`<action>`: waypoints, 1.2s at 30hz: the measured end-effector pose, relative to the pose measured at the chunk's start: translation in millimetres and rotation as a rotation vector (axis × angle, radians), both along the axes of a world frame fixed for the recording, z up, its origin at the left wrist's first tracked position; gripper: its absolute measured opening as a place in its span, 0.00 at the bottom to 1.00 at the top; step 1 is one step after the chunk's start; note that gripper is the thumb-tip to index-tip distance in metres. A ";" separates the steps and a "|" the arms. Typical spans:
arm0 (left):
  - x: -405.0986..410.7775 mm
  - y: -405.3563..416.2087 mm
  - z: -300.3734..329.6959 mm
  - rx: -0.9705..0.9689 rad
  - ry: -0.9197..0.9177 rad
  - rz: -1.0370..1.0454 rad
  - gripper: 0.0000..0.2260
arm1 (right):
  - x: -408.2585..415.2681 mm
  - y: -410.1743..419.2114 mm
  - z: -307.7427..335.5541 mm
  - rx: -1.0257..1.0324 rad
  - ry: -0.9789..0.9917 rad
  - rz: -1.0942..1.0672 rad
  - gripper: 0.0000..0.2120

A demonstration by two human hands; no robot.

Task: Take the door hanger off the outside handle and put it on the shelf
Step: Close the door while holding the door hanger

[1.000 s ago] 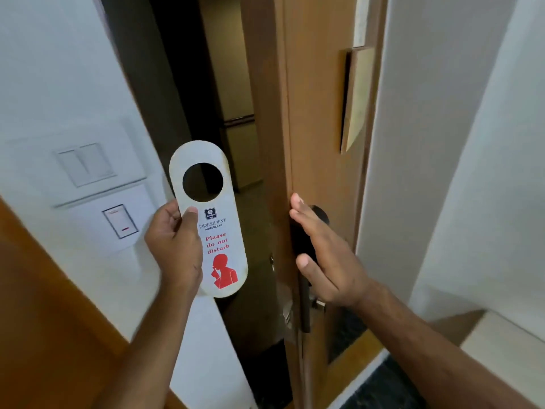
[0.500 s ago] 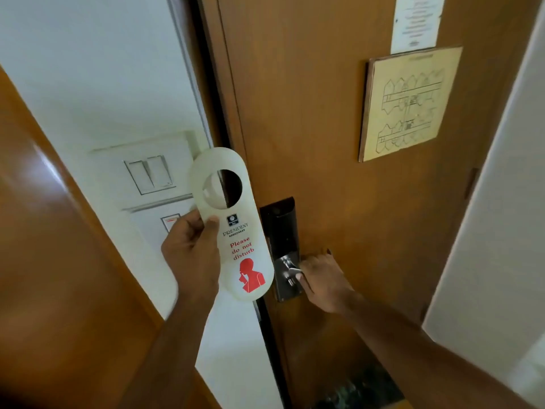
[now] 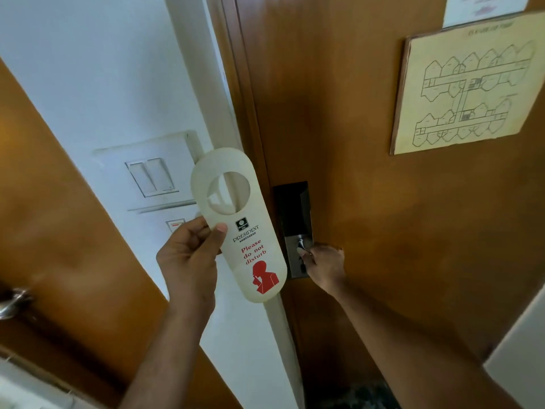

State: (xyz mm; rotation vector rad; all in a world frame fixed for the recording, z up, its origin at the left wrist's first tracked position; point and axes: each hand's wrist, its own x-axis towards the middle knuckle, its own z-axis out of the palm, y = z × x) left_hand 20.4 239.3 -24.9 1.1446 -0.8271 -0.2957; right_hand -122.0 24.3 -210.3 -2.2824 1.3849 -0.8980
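The door hanger (image 3: 240, 228) is a cream oval card with a round hole at the top and red "Please do not disturb" print. My left hand (image 3: 188, 261) holds it upright by its left edge, thumb on the front, in front of the door frame. My right hand (image 3: 324, 265) is closed around the inside door handle (image 3: 300, 246), which sits on a dark lock plate (image 3: 292, 214) on the brown wooden door (image 3: 354, 143). The door looks closed against the frame. No shelf is in view.
A white wall with a switch panel (image 3: 153, 177) and a card slot (image 3: 175, 225) lies left of the door. A floor-plan sign (image 3: 469, 90) hangs on the door. Another wooden door with a metal handle (image 3: 11, 299) stands at the left.
The door swung from open to closed while my right hand moved from its edge onto the inside handle. My left hand kept hold of the hanger.
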 end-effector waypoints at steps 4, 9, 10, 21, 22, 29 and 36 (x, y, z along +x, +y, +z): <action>-2.5 0.0 0.0 -0.001 0.025 0.008 0.11 | -0.4 -0.7 -1.8 -0.028 -0.066 0.010 0.20; -7.1 1.6 2.6 0.022 0.046 0.029 0.11 | -2.9 -1.7 3.7 0.026 -0.005 0.076 0.21; -7.5 2.4 3.4 0.026 0.051 0.026 0.11 | -2.9 -2.9 5.8 0.053 0.007 0.085 0.22; -5.2 5.9 6.3 0.084 0.003 0.002 0.10 | 7.5 -10.3 28.4 -0.021 0.184 0.014 0.15; -5.1 6.1 5.8 0.083 0.007 0.000 0.10 | 6.8 -9.7 32.0 -0.034 0.226 0.013 0.15; -12.3 6.0 3.3 0.098 0.064 -0.016 0.10 | -20.2 32.7 75.0 -0.012 -0.135 0.044 0.09; -90.8 -13.0 -18.1 0.104 0.289 -0.228 0.05 | -142.1 170.5 106.0 0.240 -0.551 0.144 0.39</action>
